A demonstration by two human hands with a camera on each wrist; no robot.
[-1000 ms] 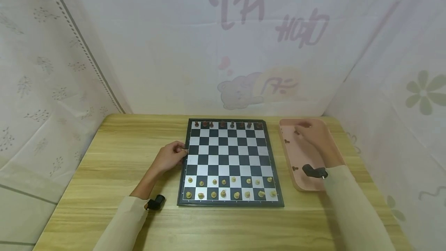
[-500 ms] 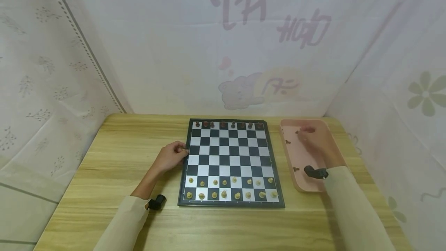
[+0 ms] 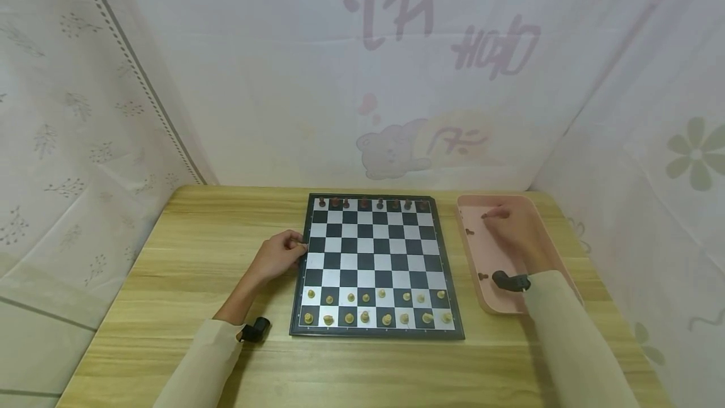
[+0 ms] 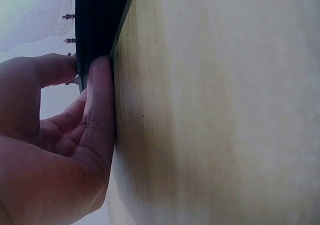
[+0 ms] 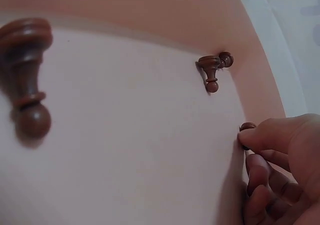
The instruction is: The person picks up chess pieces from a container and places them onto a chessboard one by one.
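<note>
A black-and-white chessboard (image 3: 372, 262) lies on the wooden table. At its left edge, my left hand (image 3: 275, 255) has the thumb (image 4: 57, 69) on the top rim and fingers against the side, gripping it. My right hand (image 3: 517, 230) is inside the pink tray (image 3: 498, 197), right of the board. Between its thumb and fingers it pinches a dark brown chess pawn (image 5: 247, 127), partly covered by the thumb. In the right wrist view another brown pawn (image 5: 211, 74) lies on the tray floor beside a further piece (image 5: 226, 59), and one pawn (image 5: 27, 80) lies closer to the camera.
Cream-coloured pieces (image 3: 365, 317) stand in two rows along the board's near side. Dark red-brown pieces (image 3: 364, 203) line its far row. The wooden table (image 3: 215, 232) extends left of the board. Patterned white cloth (image 3: 283, 80) hangs behind and at both sides.
My right hand first reached toward the tray's far left, then drew back slightly and now has a brown pawn in its pinch. The left hand stays at the board's edge.
</note>
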